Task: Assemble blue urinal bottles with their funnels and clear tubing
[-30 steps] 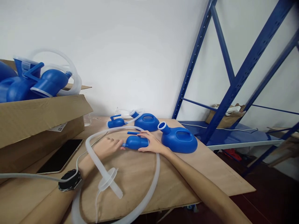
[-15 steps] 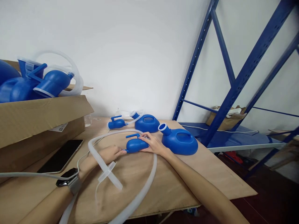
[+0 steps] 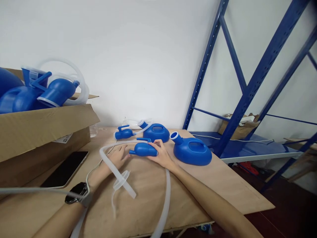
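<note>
A small blue plastic funnel piece (image 3: 144,149) with a thin spout lies on the brown board (image 3: 223,188). My right hand (image 3: 160,154) is wrapped round its wide end. My left hand (image 3: 118,157) rests just left of the spout with its fingers loosely curled and its fingertips at the spout tip. A long translucent white hose (image 3: 116,172) with a flange loops over my left forearm and round under my right wrist. A watch (image 3: 77,192) sits on my left wrist.
A blue jug (image 3: 192,151) with a white-rimmed neck stands right of my right hand. Another blue jug (image 3: 156,132) and funnel piece (image 3: 123,133) lie behind. A cardboard box (image 3: 37,127) of blue parts and hoses fills the left, a dark phone (image 3: 65,168) beside it. Blue shelving (image 3: 247,89) stands to the right.
The blue funnel piece has been turned and shifted slightly under my right hand. My left hand has slid a little up along the spout, and the hose has shifted over my left arm.
</note>
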### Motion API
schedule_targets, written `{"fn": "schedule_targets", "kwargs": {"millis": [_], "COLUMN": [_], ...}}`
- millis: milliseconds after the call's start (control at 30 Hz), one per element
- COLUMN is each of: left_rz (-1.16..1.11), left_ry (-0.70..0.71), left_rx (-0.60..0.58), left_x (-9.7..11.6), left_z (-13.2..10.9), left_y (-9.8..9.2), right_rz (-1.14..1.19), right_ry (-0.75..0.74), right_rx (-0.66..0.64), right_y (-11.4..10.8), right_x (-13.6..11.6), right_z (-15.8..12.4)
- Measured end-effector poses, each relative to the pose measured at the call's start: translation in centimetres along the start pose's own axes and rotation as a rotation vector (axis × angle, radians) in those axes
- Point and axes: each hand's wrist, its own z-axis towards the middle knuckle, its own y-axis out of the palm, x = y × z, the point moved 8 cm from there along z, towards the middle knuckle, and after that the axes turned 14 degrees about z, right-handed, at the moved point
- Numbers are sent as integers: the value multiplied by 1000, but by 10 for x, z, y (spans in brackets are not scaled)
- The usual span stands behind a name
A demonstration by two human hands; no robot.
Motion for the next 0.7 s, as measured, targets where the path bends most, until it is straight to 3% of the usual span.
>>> {"fn": "schedule_targets", "kwargs": {"millis": [67,167,300,367,467,567,633,700], "left_rz": [15,-186,-600,-704,-660,-487,-397,-352], "left_ry": [8,64,-36,-67,-1,155,208,176], "left_rx": [6,-12,-108,-127,-117,-102,-121,-136], "left_x": [8,21,28,32,39,46,44,31], "left_z": [1,0,-1,-2,-3,-3,-5,-5], "left_y": [-2,-6,2,4,-7,-26,-34,-39], "right_rz": [2,19,7,-9,12,104,140,115], "right_ry": [40,58,-80,-165,-156,-2,66,104], "right_rx": [5,-15,-160,-199,-206,-211,-278,-323], "right_y": [4,7,24,32,35,33,35,36], "right_x": [-2,-9,-36,-49,-50,-35,-29,-24], "right_z": [1,2,-2,-5,-6,-2,-1,1]}}
